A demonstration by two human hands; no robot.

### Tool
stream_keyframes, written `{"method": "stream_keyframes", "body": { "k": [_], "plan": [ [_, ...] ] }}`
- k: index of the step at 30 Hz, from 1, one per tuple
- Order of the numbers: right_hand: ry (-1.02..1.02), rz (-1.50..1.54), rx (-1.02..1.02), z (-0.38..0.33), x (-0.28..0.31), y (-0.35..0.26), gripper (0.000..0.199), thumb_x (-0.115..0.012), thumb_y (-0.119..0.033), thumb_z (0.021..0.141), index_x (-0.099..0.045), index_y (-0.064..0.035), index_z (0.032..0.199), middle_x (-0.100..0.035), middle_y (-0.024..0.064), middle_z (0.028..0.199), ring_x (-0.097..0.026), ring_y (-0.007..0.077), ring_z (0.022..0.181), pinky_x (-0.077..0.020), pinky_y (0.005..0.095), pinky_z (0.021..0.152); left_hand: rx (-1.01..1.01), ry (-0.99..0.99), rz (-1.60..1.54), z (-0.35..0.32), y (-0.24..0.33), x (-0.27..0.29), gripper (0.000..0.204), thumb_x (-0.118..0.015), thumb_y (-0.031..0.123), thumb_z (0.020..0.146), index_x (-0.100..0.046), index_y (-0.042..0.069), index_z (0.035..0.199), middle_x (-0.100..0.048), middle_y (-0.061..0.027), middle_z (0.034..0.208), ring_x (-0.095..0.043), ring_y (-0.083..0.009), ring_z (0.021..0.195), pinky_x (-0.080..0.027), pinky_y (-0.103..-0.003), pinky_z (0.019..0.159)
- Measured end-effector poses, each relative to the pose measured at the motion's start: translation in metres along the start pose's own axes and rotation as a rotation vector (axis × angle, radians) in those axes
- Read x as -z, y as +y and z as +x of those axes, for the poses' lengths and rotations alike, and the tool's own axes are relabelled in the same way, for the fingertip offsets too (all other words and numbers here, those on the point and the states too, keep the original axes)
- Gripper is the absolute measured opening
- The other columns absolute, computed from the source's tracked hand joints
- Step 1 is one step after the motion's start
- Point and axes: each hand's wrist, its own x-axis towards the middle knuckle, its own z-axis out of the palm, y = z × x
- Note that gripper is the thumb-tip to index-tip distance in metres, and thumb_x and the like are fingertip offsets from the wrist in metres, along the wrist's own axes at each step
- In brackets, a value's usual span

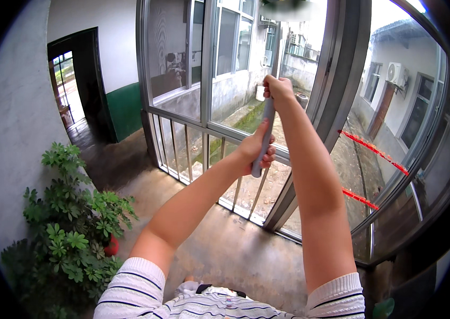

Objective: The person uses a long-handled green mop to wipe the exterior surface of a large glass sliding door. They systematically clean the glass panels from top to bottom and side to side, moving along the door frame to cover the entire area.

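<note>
Both my arms reach up and forward in front of a metal-framed glass window [206, 69]. My right hand [279, 89] is wrapped round the upper part of a grey pole [268, 112]. Lower down, my left hand [257, 149] grips the same pole near its rounded bottom end. The pole stands nearly upright, leaning slightly right at the top. What it carries above my right hand cannot be made out. A blurred dark green shape [287, 6] shows at the top edge of the picture.
A leafy green plant [71, 228] stands at my left by a pale wall [10, 122]. Metal bars [187, 149] line the lower window. On the right, a glass door [395, 122] bears red strips [374, 150]. A dark doorway [84, 80] lies far left.
</note>
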Motion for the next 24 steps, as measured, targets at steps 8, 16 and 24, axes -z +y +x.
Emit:
{"method": "stream_keyframes", "body": {
  "k": [8, 16, 24],
  "plan": [
    [0.044, 0.013, -0.024, -0.049, 0.057, -0.001, 0.014, -0.057, -0.009, 0.075, -0.048, 0.001, 0.071, -0.051, 0.0079, 0.062, -0.047, 0.0137, 0.046, -0.0386, 0.026, 0.04, 0.037, -0.037, 0.055, -0.024, -0.042, -0.028, 0.054, -0.048, 0.064, 0.085, -0.042, 0.011, 0.08, -0.038, -0.0001, 0.056, -0.037, -0.0086, 0.042, -0.027, -0.021, 0.035],
    [0.141, 0.088, -0.122, -0.072, 0.0, 0.02, 0.028, -0.055, -0.022, 0.084, -0.046, 0.0032, 0.076, -0.048, 0.0079, 0.061, -0.044, 0.0147, 0.044, -0.037, 0.0275, 0.037, -0.092, 0.09, 0.07, -0.075, -0.032, 0.011, 0.056, -0.05, 0.063, 0.084, -0.047, 0.007, 0.088, -0.041, 0.0013, 0.06, -0.037, -0.0067, 0.042, -0.028, -0.02, 0.034],
    [0.122, 0.065, -0.151, -0.05, -0.041, 0.041, 0.042, -0.047, -0.033, 0.094, -0.045, 0.0063, 0.08, -0.049, 0.0115, 0.059, -0.044, 0.0178, 0.04, -0.0379, 0.0298, 0.034, -0.128, 0.285, 0.2, -0.073, -0.017, 0.045, 0.051, -0.054, 0.059, 0.085, -0.048, 0.008, 0.084, -0.039, 0.0035, 0.06, -0.034, -0.0052, 0.043, -0.026, -0.02, 0.036]
  ]
}}
